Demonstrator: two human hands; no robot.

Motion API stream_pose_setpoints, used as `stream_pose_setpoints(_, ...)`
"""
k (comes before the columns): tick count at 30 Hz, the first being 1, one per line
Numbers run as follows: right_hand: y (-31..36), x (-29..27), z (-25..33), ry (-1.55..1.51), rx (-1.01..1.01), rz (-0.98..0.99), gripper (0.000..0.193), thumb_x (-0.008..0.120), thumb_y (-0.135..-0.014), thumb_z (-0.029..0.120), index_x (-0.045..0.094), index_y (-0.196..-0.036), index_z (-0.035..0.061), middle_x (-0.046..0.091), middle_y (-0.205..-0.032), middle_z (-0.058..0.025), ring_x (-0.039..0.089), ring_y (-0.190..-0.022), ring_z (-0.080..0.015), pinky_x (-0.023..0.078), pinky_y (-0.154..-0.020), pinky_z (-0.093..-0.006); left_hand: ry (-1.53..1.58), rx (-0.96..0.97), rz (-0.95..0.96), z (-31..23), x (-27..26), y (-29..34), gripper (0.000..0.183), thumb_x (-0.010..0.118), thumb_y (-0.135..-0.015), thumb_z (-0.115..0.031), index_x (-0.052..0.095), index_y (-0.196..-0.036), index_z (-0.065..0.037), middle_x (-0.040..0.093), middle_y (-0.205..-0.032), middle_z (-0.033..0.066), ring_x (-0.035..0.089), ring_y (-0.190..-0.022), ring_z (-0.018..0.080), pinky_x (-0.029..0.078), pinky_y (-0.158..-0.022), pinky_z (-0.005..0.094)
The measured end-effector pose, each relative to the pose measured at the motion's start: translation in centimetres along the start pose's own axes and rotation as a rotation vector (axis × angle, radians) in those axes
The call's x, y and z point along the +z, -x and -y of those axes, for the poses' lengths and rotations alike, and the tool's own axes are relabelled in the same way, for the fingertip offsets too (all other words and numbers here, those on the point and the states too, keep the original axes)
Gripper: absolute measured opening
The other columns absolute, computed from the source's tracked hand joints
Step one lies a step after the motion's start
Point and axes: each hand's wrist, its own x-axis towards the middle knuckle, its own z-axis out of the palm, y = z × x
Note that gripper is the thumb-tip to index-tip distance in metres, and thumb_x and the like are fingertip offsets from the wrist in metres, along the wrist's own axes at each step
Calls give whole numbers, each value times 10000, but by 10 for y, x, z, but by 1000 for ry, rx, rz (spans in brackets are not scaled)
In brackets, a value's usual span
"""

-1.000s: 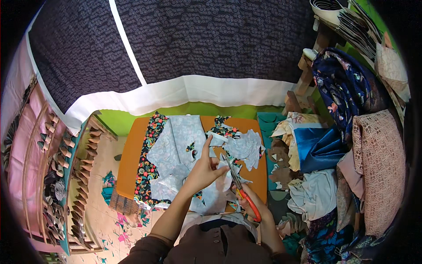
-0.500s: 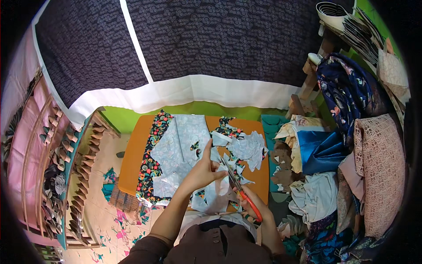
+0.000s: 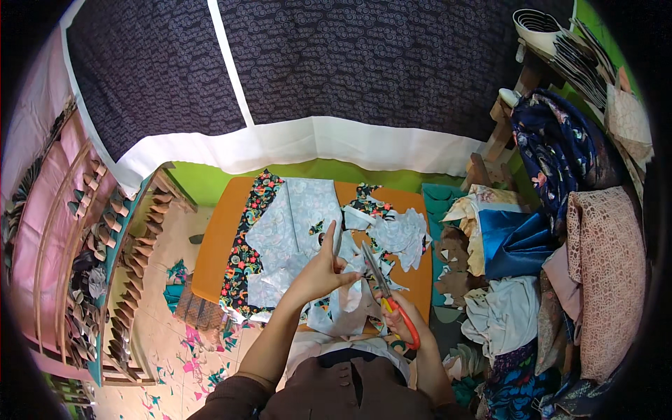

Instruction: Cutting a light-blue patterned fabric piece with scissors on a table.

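Observation:
My right hand (image 3: 404, 323) grips a pair of scissors (image 3: 378, 271) with red and yellow handles, its blades pointing up and away from me. Just left of the blades is my left hand (image 3: 316, 277), index finger stretched forward and thumb out to the right. It pinches a pale fabric piece (image 3: 341, 308) that hangs toward my lap; the grip itself is partly hidden. Beyond, on an orange-brown table (image 3: 215, 231), lies a larger cloth (image 3: 241, 269), black floral on one face and pale on the other. Crumpled cut pieces (image 3: 400, 234) of the same cloth lie at right.
Racks of shoe-shaped pieces (image 3: 133, 294) stand at left, with fabric scraps (image 3: 192, 350) on the floor. Folded blue satin (image 3: 514, 241), a white cloth (image 3: 500, 311) and a pink lacy cloth (image 3: 605, 280) pile up at right. A dark patterned curtain (image 3: 378, 63) hangs in front.
The scissors have tilted more upright and shifted slightly right in my right hand. My left hand keeps nearly the same pose. The whole view has shifted a little.

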Motion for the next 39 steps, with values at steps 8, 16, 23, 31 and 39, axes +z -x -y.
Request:
stream_pose_setpoints(8,2,-4,-20,202,-132,-64,329,420,-884,237,397,-1141,33,381,-768,14,382,-575,-22,357,-500,-122,10,15,-36,-3,3,3,857,589,-759,-84,-51,-1326,-38,431,-550,22,413,-504,110,370,-510,239)
stream_pose_setpoints(16,0,0,-25,303,-128,3,356,448,-871,194,375,-1177,29,386,-805,14,391,-641,-14,358,-544,-108,-68,98,-58,-10,5,6,627,430,-845,-33,21,-1319,-67,442,-605,19,425,-586,75,359,-579,196)
stream_pose_setpoints(23,0,9,-11,296,-49,6,562,534,-813,344,332,-1205,-5,409,-845,-79,485,-721,-169,425,-615,-262,-103,142,-132,-16,11,9,626,428,-849,-40,6,-1312,-49,462,-614,34,431,-551,90,370,-546,219)
stream_pose_setpoints(31,-9,11,-18,245,-199,44,556,450,-834,425,303,-1182,18,371,-819,-14,368,-652,-42,331,-528,-148,-157,207,-161,-21,16,11,675,463,-830,-51,-7,-1314,-57,495,-614,62,466,-557,113,387,-555,237)
stream_pose_setpoints(39,-10,11,-7,195,-117,-15,668,460,-771,564,369,-1123,3,393,-787,2,377,-627,-17,323,-529,-120,-202,116,-143,-18,17,6,699,475,-823,-62,-20,-1317,-61,507,-618,71,473,-562,118,403,-578,256)
